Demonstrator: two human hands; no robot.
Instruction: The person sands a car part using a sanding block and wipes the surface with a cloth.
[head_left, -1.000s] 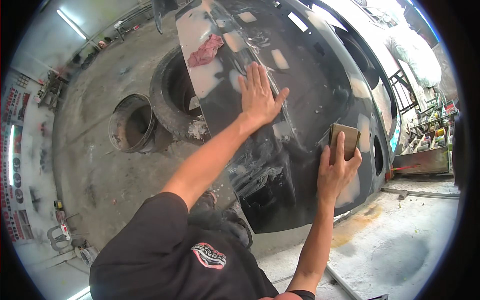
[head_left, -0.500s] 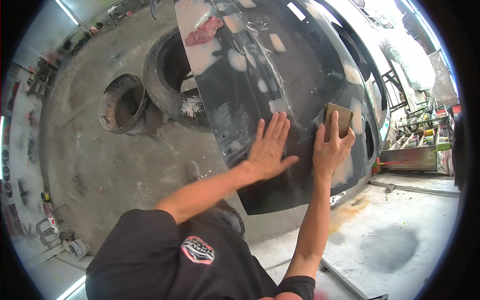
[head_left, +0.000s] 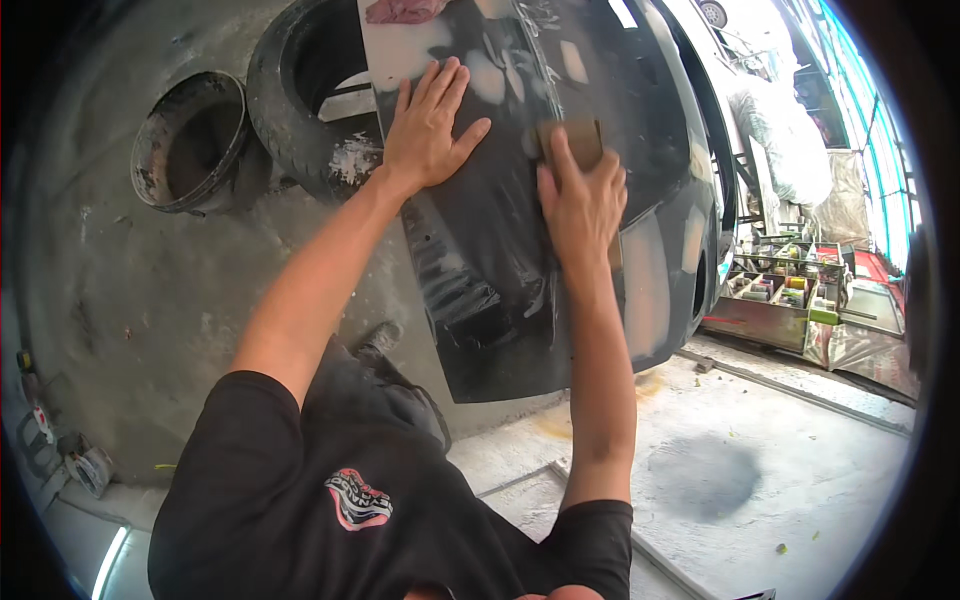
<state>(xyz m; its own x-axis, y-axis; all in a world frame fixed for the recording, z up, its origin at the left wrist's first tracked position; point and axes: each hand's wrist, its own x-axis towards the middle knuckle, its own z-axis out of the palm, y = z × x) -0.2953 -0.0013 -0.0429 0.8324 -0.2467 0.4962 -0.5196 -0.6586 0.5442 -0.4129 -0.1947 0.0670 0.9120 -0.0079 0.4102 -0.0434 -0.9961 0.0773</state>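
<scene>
Left hand [head_left: 428,125] flat on the dark car panel [head_left: 500,250], fingers spread and released, holding nothing. Right hand [head_left: 580,195] just beside it, fingers pressed over a brown sanding block [head_left: 570,140], grasping it against the panel. Block touching the panel's upper part, between pale filler patches [head_left: 490,75]. Panel glossy, dark, dotted with lighter sanded spots, tilted across the middle of the view. Beyond the panel's left edge, a tyre [head_left: 290,95] lying on the concrete floor [head_left: 150,290], a round bucket [head_left: 190,140] beside it. Pink rag [head_left: 405,10] on the panel's top edge. Far right, a tray of bottles [head_left: 790,290]. Black shirt [head_left: 350,500] below.
</scene>
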